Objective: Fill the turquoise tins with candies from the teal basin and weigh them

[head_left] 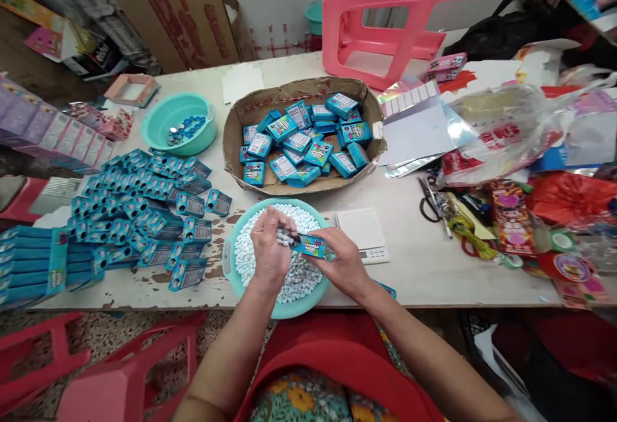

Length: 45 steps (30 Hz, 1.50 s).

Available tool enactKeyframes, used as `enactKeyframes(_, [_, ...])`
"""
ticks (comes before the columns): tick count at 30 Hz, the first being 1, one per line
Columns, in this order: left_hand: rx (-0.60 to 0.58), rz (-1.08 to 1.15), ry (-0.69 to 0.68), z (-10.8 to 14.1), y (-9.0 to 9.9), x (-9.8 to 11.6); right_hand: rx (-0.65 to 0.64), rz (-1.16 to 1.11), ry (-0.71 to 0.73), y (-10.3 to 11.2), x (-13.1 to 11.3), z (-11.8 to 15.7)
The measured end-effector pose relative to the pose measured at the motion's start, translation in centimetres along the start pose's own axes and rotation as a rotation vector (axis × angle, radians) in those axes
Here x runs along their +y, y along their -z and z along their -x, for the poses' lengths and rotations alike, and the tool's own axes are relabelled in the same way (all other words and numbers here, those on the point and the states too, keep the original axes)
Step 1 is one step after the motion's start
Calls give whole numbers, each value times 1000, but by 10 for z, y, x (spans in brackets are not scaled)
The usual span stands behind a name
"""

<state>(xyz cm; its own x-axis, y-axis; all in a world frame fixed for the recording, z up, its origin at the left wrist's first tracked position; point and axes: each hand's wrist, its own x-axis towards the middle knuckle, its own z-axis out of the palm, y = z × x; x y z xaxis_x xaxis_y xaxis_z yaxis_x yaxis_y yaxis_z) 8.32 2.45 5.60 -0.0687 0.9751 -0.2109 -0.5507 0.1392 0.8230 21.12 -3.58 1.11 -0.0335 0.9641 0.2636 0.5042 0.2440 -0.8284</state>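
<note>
Over a turquoise basin [229,261] full of small white candies [301,284], my right hand [344,260] grips a small blue candy box [310,245] lying on its side. The box's end faces left, toward my left hand [270,245]. That hand is cupped and closed round several white candies [285,237], right at the end of the box. Its fingertips partly hide the box's end. Behind the basin stands a cut-down cardboard tray [236,171] holding many blue candy boxes [318,150].
Rows of blue boxes [159,223] cover the table's left. Behind them a turquoise bowl [164,123] holds small blue pieces. A white scale [361,229] sits right of the basin. Scissors [429,200] and plastic bags [501,133] lie farther right. A pink stool [332,36] stands at the back.
</note>
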Motion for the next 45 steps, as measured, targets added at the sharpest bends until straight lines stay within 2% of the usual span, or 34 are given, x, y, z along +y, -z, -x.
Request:
enactKeyframes(5, [84, -111, -118, 1, 8, -9, 15, -4, -9, -12, 0, 2])
enactKeyframes(11, [57, -84, -115, 1, 7, -10, 15, -3, -49, -15, -1, 2])
enactKeyframes(15, [70, -28, -36, -5, 2, -7, 34, -49, -98, -14, 0, 1])
enactKeyframes(19, [52, -42, 93, -20, 12, -6, 83, -211, -216, 10, 8, 8])
enactKeyframes(21, [71, -266, 20, -27, 28, -14, 161, -253, -315, 30, 21, 15])
enactKeyframes(23, [60, -662, -118, -32, 49, -28, 273, -209, -394, 49, 42, 23])
enactKeyframes(25, [-39, -1095, -244, -32, 70, -46, 370, -117, -429, 62, 71, 29])
enactKeyframes(27, [-191, -1437, -315, -26, 85, -63, 409, -48, -447, 68, 103, 33])
enactKeyframes(30, [-322, -1773, -374, -13, 90, -77, 399, -25, -486, 65, 141, 37])
enactKeyframes(33, [-331, -1955, -400, -6, 84, -81, 365, -21, -472, 62, 156, 40])
enactKeyframes(35, [-325, -2002, -404, -7, 83, -82, 381, -9, -443, 64, 157, 44])
enactKeyframes(38, [-332, -1991, -435, -13, 88, -85, 494, -32, -485, 74, 154, 55])
enactKeyframes(42, [-361, -1851, -479, -20, 100, -89, 645, -68, -627, 91, 157, 80])
enactKeyframes(45, [-294, -1688, -442, -23, 103, -86, 702, -70, -702, 99, 161, 100])
